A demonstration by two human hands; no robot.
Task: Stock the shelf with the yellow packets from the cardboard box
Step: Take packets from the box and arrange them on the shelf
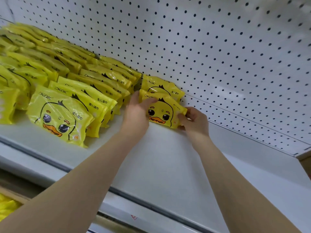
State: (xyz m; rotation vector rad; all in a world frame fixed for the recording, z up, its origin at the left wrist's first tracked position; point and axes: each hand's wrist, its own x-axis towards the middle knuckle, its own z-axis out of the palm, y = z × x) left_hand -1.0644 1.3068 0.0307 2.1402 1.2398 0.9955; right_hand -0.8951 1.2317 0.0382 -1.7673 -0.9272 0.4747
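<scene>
If it is let go while leaning, the yellow packet point(162, 113) could tip forward onto the bare shelf point(165, 158), since only one packet behind point(161, 86) backs it against the pegboard point(218, 56). It is held upright at the far middle of the shelf: its left edge is gripped by the left hand point(137, 113), its right corner pinched by the right hand point(195, 121). The cardboard box point(10, 197) is barely seen at near left.

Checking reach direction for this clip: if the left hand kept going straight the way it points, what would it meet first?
The left hand grips the front packet, pointing toward the shelf back. Pushed on, it would probably meet the second packet standing just behind, then the pegboard; depth is hard to judge.
</scene>
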